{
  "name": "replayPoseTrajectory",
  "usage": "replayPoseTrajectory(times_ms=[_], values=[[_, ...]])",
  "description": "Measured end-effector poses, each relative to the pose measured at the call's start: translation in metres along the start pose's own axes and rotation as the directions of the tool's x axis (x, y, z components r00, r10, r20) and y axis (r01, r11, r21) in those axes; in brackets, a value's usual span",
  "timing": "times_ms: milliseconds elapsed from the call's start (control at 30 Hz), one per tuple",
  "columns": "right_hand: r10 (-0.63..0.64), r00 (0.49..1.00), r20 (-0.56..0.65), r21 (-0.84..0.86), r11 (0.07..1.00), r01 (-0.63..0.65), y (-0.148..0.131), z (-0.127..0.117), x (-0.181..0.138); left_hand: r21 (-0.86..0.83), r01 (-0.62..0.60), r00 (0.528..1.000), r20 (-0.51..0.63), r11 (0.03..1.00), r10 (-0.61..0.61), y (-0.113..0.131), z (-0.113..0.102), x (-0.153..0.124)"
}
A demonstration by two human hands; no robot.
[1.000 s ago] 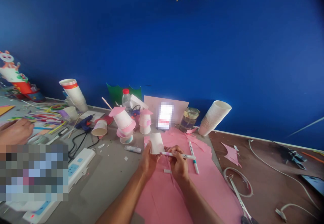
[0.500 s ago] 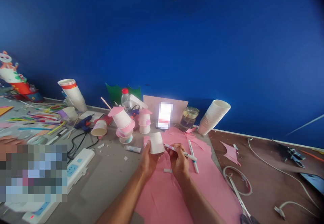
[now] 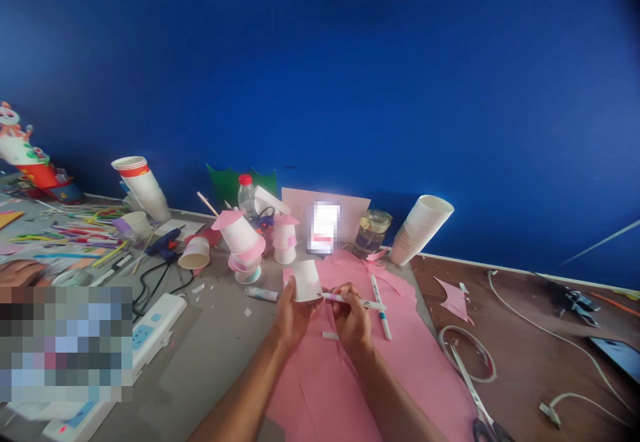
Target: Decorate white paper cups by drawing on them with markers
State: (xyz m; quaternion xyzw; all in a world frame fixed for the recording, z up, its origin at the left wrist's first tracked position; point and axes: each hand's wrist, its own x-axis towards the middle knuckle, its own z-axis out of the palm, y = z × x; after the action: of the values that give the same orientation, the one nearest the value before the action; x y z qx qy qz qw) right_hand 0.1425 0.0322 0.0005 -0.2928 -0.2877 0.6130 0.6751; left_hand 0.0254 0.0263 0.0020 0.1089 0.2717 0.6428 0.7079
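A paper cup (image 3: 305,279) is gripped in the left hand (image 3: 291,315), its lower left edge covered by the thumb, while a marker (image 3: 371,305) is pinched in the right hand (image 3: 354,319), tip aimed at the cup's lower right edge. Pink paper (image 3: 320,395) is spread below, topped by a second marker (image 3: 377,294); behind, a lit phone (image 3: 324,229) is flanked by a pink-topped cup tower (image 3: 285,235) and a glass jar (image 3: 371,237). The gripped cup is white and slightly tilted.

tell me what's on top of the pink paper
On the paper: a teal-banded marker, a small white cylinder and what look like pink scraps. Your left hand, holding the cup, and right hand, with the pen, hide whatever is behind them.
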Motion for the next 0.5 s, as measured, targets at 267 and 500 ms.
replayPoseTrajectory(times_ms=[267,500], values=[[0.048,0.998,-0.047,0.074,0.996,-0.044,-0.0039,0.0011,0.0029,0.006,0.014,1.000,-0.013,1.000,-0.014,0.0006,0.0030,-0.0013],[0.021,1.000,-0.021,0.012,1.000,-0.021,-0.0016,-0.0018,0.0030,0.010,0.015,1.000,0.012,1.000,-0.015,0.0015,0.0036,-0.0022]])
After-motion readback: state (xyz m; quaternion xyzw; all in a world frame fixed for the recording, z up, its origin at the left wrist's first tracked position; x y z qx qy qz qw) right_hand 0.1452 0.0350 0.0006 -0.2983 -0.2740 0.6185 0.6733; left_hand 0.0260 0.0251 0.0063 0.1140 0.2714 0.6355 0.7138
